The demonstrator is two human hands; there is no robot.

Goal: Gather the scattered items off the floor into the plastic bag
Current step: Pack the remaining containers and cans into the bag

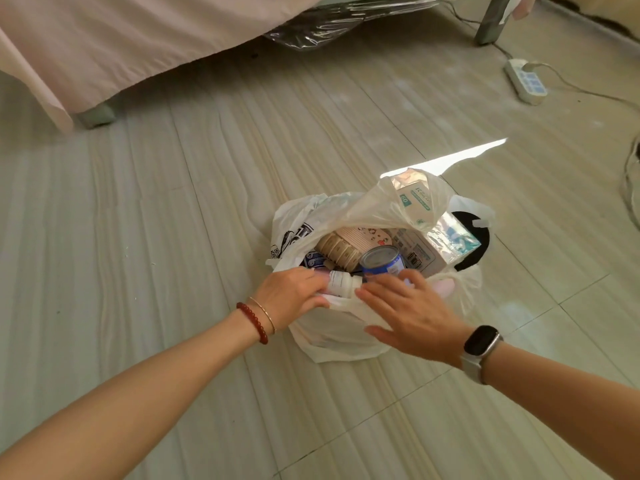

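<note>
A white plastic bag (pixel 332 337) stands open on the floor at centre. Inside it lie a blue tin can (pixel 381 261), a beige ribbed roll (pixel 341 251), a white box (pixel 419 252) and a teal-printed pack (pixel 417 199). My left hand (pixel 289 296) is closed around a small white bottle (pixel 343 282) at the bag's near rim, holding it on its side. My right hand (pixel 412 313) lies with fingers spread on the bag's near edge, just right of the bottle's cap, beside the can.
A bed with a pink sheet (pixel 138 46) and a grey leg (pixel 98 114) stands at the upper left. A clear plastic sheet (pixel 322 26) lies under it. A power strip (pixel 526 81) with cables sits at the upper right. Pale floor tiles (pixel 173 202) surround the bag.
</note>
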